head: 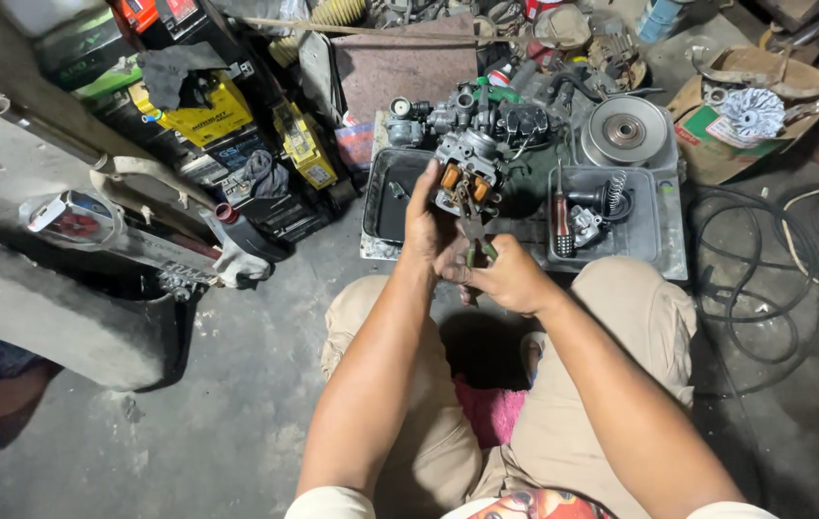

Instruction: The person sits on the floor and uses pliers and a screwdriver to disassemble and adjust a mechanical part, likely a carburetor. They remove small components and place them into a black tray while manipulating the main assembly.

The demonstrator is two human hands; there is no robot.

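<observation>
Grey, stained concrete floor [236, 404] fills the workshop, and the person sits low on it with knees apart in tan trousers. Ahead of the knees lies a shallow metal tray [664, 240] holding a red-handled screwdriver [562, 219], a spring [616, 189] and small parts too dark to tell apart. A round pulley disc [625, 132] rests at the tray's far edge, with a torn cardboard box [717, 144] beyond it. Stacked batteries [212, 120], yellow and black, crowd the upper left, partly covered by rags, and black cables [765, 288] coil on the floor at right. The left hand [424, 226] is wrapped around the side of a small carburetor [467, 168] with two orange pieces, held up above the tray; its fingers are mostly hidden behind the metal body. The right hand [505, 279] is closed around the green handles of pliers [475, 235], whose tip meets the carburetor's underside; what the tip grips cannot be made out. A concrete slab and someone's leg are cut off at left.
</observation>
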